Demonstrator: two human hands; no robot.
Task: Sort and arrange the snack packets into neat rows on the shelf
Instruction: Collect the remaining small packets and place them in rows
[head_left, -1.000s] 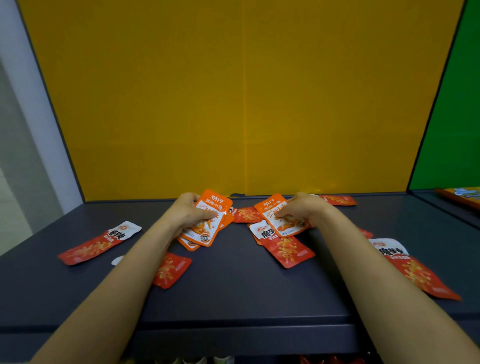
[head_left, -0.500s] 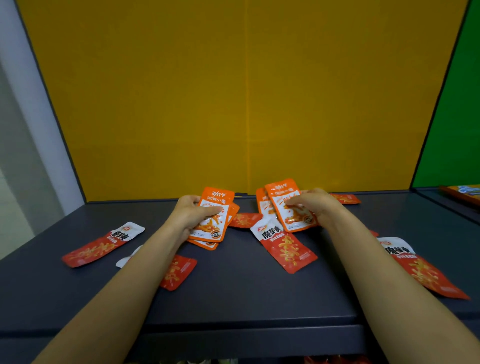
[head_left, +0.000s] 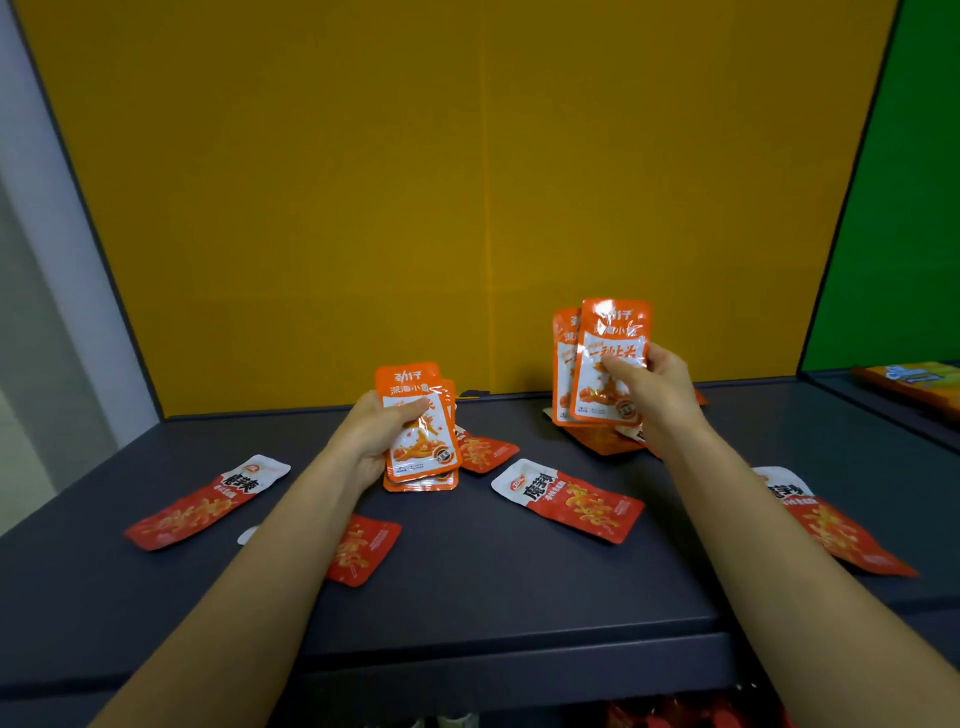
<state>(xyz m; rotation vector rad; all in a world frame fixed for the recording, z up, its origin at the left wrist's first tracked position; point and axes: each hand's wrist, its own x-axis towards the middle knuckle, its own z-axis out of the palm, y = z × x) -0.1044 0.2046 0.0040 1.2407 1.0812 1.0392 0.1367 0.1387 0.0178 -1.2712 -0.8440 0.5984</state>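
Observation:
My left hand (head_left: 370, 439) grips a small stack of orange snack packets (head_left: 418, 441), upright, just above the dark grey shelf (head_left: 467, 587). Raised higher at the right, my right hand (head_left: 655, 392) holds two more orange packets (head_left: 597, 358) upright. Red-and-white packets lie flat on the shelf: one at the left (head_left: 205, 501), one under my left forearm (head_left: 363, 551), one at centre (head_left: 569, 500), one at the right (head_left: 836, 525). Another red packet (head_left: 485, 452) lies behind the left stack, and more sit partly hidden under my right hand (head_left: 602, 441).
A yellow back panel (head_left: 467, 208) closes the shelf's rear. A green panel (head_left: 909, 182) stands at the right, with a neighbouring shelf holding an orange pack (head_left: 914, 382). A grey-white wall (head_left: 47, 286) borders the left. Red packets show on a lower shelf (head_left: 675, 714).
My right hand has lifted its orange packets off the shelf, up and to the right. My left hand has turned its stack more upright, staying in place.

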